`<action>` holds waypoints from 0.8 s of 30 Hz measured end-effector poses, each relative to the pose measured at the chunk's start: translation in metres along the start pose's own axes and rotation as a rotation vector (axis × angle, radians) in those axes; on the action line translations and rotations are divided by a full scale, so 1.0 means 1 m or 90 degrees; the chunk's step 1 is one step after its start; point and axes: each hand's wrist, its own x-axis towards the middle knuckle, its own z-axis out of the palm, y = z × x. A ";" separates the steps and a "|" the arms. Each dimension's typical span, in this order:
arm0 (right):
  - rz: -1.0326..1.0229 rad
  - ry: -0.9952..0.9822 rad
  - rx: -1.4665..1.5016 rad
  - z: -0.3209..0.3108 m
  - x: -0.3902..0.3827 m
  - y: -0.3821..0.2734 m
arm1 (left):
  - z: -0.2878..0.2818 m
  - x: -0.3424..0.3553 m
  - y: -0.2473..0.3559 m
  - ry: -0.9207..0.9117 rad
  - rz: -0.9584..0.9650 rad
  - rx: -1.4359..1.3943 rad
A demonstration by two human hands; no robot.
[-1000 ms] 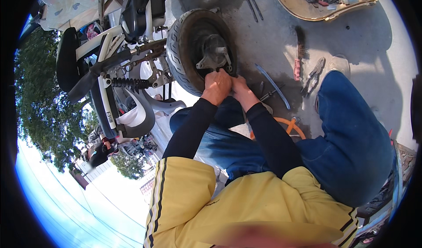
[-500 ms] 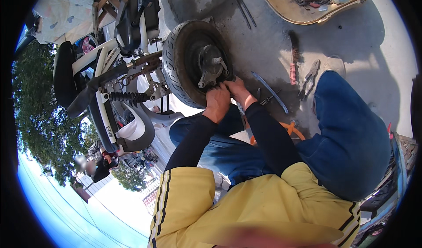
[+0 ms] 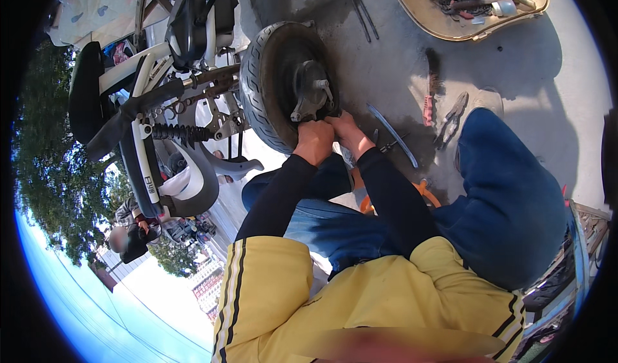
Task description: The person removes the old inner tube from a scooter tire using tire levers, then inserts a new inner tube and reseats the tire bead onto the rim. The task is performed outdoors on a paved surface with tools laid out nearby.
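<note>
A scooter wheel with a black tire lies against the ground, with a grey metal brake hub and its lever arm in the middle. My left hand is a closed fist on the near edge of the tire. Right beside it, touching it, my right hand is closed at the same edge. Both hands hide what lies under the fingers. To the right of them lies a curved pale-blue strip, with small metal parts near it.
A wire brush with red handle and pliers lie on the concrete. A tan tub holds tools at the far right. Two thin rods lie beyond the wheel. The white scooter frame fills the left. Something orange shows beside my leg.
The view has shifted slightly, so the scooter and tools sit a little differently in it. Both hands stay closed together at the tire's near edge, with the left knuckles turned a little.
</note>
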 end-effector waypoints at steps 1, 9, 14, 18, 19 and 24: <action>0.038 -0.019 -0.003 0.000 -0.003 -0.002 | 0.011 -0.008 0.005 0.015 -0.024 0.008; -0.087 0.095 -0.218 -0.049 -0.028 -0.050 | -0.022 -0.052 0.029 0.064 -0.053 0.238; -0.209 0.022 -0.356 0.003 -0.037 -0.064 | -0.005 -0.048 0.028 0.174 -0.038 0.166; -0.265 0.052 -0.547 0.006 -0.022 -0.054 | 0.007 -0.040 0.011 0.182 -0.052 0.161; -0.250 0.042 -0.565 0.006 -0.021 -0.057 | 0.005 -0.040 0.011 0.163 -0.031 0.147; -0.223 0.015 -0.660 0.014 -0.029 -0.073 | 0.001 -0.043 0.008 0.140 0.006 0.125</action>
